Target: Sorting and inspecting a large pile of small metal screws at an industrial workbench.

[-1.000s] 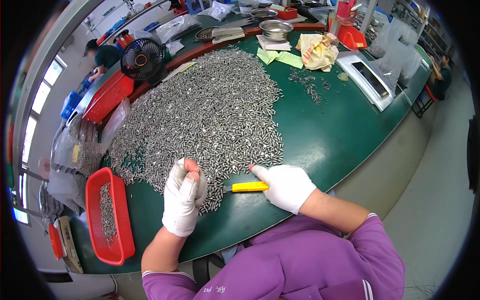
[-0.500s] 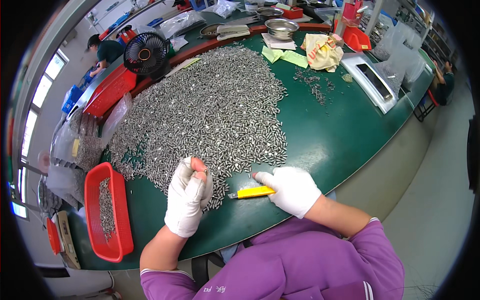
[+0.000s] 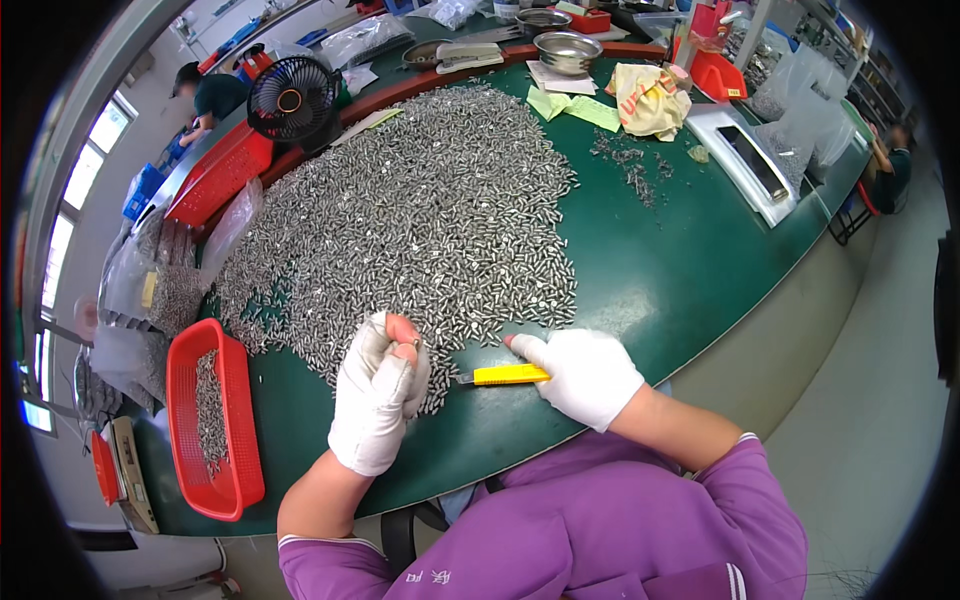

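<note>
A broad pile of small silvery metal pins (image 3: 430, 220) covers much of the green table (image 3: 660, 270). At the pile's near edge is my left hand (image 3: 378, 395), in a white glove with bare thumb and fingertip. These are pinched together on a tiny metal piece (image 3: 416, 344), mostly hidden by the fingers. My right hand (image 3: 588, 378), gloved in white with the thumb tip bare, grips a yellow box cutter (image 3: 510, 374). Its short blade points left toward the pile's near edge, a little apart from my left hand.
A red basket (image 3: 250, 440) holding more pins stands at left. Bagged pins (image 3: 180, 290) and a black fan (image 3: 292, 100) line the far left. Farther right are a steel bowl (image 3: 567, 52), a yellowish cloth (image 3: 650, 100) and a white scale (image 3: 740, 165). Two people sit beyond the table.
The box cutter has tilted slightly, now lying more level, its blade a little higher. My left hand keeps its pinch in nearly the same place. The whole view has shifted very slightly.
</note>
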`<state>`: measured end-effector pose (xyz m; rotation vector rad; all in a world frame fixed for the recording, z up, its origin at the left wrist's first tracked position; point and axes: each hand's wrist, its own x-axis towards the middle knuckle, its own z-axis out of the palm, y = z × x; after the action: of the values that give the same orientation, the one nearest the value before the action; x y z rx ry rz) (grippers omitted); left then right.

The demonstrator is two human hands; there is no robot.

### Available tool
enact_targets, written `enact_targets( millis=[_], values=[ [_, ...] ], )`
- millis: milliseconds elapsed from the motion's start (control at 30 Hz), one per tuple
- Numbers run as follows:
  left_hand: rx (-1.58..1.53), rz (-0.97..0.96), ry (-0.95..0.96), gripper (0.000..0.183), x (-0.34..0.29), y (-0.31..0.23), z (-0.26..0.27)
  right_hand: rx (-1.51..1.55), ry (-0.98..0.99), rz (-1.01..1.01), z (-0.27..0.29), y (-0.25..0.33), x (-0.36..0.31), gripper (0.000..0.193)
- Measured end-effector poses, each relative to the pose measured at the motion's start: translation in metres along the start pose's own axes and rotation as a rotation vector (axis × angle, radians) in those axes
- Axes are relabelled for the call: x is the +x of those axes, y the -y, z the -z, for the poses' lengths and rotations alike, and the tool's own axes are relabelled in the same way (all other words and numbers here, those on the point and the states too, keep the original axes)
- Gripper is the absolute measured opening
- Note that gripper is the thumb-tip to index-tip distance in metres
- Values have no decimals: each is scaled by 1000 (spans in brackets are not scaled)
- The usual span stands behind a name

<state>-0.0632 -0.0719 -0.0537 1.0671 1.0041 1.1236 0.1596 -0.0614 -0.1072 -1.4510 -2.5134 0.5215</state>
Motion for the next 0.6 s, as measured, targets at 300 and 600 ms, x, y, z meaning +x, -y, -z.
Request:
enact_targets(
  millis=[300, 600],
  values=[
    [2, 10, 28, 25, -1, -1, -1, -2, -73, 29, -2, 2, -5, 46],
    [-23, -29, 23, 25, -3, -6, 4, -45, -78, 89, -5, 1, -7, 44]
  ],
)
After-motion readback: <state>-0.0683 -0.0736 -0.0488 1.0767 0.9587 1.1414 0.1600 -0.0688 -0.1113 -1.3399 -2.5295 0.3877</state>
